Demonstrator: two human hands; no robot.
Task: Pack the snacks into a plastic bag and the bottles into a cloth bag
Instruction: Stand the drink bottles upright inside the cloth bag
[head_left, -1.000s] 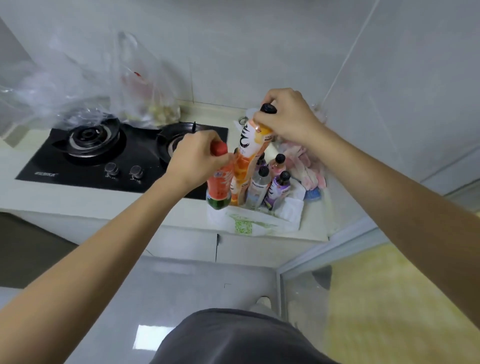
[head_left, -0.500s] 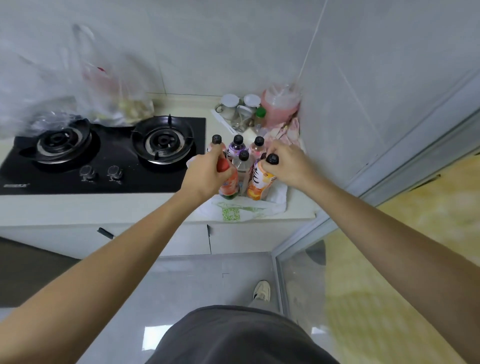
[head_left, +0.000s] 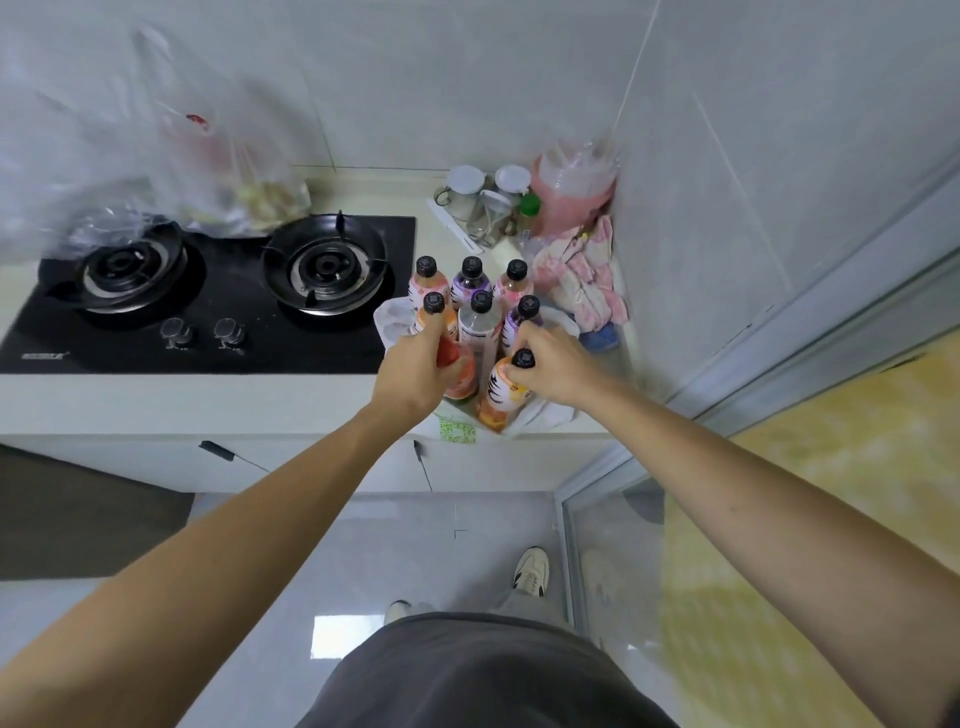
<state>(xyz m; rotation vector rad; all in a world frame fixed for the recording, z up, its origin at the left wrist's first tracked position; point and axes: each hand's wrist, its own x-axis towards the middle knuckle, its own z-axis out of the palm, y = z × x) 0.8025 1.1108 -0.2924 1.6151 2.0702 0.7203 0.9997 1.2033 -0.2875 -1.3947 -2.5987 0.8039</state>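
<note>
1. We take the cloth bag (head_left: 545, 413) as our landmark: it is white, lies slumped open on the counter (head_left: 208, 400) at the front edge, just right of the gas hob (head_left: 208, 291), and every bottle stands on or just behind it.

2. Our left hand (head_left: 415, 371) is wrapped around the neck of a red-capped bottle (head_left: 460, 376) at the bag's front left. Our right hand (head_left: 553, 366) pinches the orange bottle (head_left: 498, 397) just under its black cap, at the bag's front right. Both bottles appear to sit low in the bag, though we cannot tell whether their bases are resting.

3. Behind these two stand six more black-capped bottles (head_left: 480, 322) in two rows. The nearer row looks to be inside the bag's mouth; the far row may be beyond it on the bare counter.

4. Risk one: the bag has no stiff wall. If we let go before a base is flat, we expect a bottle to tip and knock its neighbours, since they stand touching.

5. Risk two: the bag overhangs the counter's front edge. A shove forward could carry the front pair off onto the floor.

6. Risk three: lifting the bag by its cloth now would leave the far row behind, or topple it.

7. The plastic bag (head_left: 228, 176) with the snacks sits well left of the cloth bag, behind the hob, half over a burner; we judge that unsafe only if the hob is lit.
</note>
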